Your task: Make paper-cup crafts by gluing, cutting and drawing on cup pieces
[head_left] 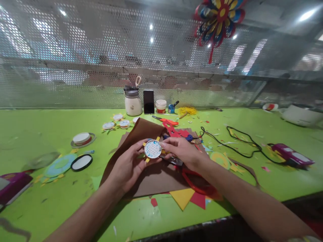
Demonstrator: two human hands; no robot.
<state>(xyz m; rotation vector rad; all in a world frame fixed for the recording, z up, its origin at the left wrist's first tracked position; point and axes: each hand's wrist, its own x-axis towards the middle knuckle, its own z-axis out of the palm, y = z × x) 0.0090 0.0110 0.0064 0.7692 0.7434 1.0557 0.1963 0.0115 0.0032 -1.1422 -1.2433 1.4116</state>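
Note:
Both hands hold a small round white disc (152,149) with blue speckles and yellow tabs around its rim. My left hand (130,164) grips it from the left and below, fingers curled around the edge. My right hand (180,151) pinches the right side between thumb and fingers. Beneath them lies a brown sheet (156,181), its left part curling upward. Red-handled scissors (196,183) rest under my right forearm, partly hidden by it. Red cut-out pieces (174,129) lie just beyond my right hand.
Several similar discs with yellow tabs (124,124) stand at the back left. A white bottle (133,105), a phone (148,102) and a blue paint jar (171,108) line the mesh wall. A black cord (242,153) runs to a purple device (291,154) at right.

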